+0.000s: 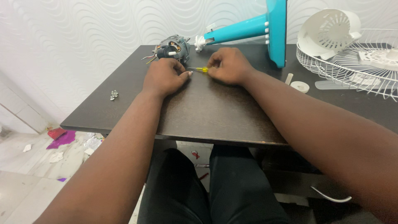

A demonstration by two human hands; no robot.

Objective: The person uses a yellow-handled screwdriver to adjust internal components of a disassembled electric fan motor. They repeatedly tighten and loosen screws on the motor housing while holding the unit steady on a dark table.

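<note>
Yellow screwdriver [202,69] lengthwise left-right between both hands (tip leftward)

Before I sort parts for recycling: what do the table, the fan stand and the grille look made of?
Table: dark wood-grain laminate, seemingly. Fan stand: glossy teal plastic. Grille: thin white wire, probably coated metal.

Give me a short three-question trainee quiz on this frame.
1. True or false: the fan motor lies on the floor.
2. What lies between the left hand and the right hand?
3. The wire fan guard sits at the table's A) left side B) right side.

Key: 1 false, it is on the table. 2 a small yellow-handled screwdriver. 3 B.
</note>
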